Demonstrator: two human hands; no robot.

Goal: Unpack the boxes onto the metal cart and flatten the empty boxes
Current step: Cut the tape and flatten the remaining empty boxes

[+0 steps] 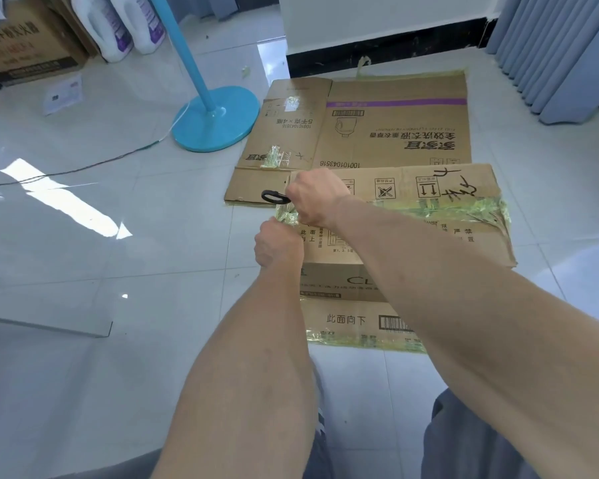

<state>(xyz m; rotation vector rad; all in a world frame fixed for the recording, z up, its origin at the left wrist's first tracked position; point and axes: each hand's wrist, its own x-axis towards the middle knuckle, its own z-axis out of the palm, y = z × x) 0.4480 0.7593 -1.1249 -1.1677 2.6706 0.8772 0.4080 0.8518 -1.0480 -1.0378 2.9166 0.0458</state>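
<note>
One flattened box (pixel 377 129) lies far; my right hand (pixel 317 197) grips scissors (pixel 274 197), left hand (pixel 279 242) pinches tape (pixel 286 216) on the near box (pixel 412 236) (cart unseen).

In front of me a brown cardboard box (pixel 426 236) lies on the white tile floor. It is pressed flat, with its flaps spread out. It has black print, a scribble in black pen and a strip of crinkly yellow-green tape (pixel 440 207) across it. Behind it, touching it, lies another flat brown box (pixel 391 126) with a purple stripe and big black letters, upside down to me.
</note>
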